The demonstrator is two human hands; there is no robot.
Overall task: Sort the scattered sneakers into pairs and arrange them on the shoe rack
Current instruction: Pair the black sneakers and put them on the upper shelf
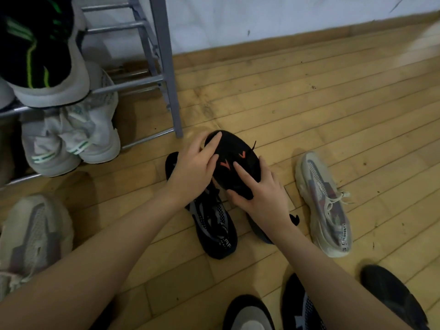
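Observation:
A black sneaker with two orange marks [234,152] is held over the wooden floor in the middle. My left hand [192,170] grips its left side with the fingers laid across the top. My right hand [258,186] grips its right side, thumb under, fingers curled over the edge. Under my hands lies a black and grey sneaker with black laces [214,225] on the floor. The grey metal shoe rack [164,75] stands at the upper left. It holds a black sneaker with green stripes [42,55] above and a white pair [71,139] below.
A beige mesh sneaker [326,203] lies on the floor to the right, another beige one [31,236] at the left edge. Several dark sneakers [302,308] lie along the bottom right. A white wall [285,17] runs behind the rack.

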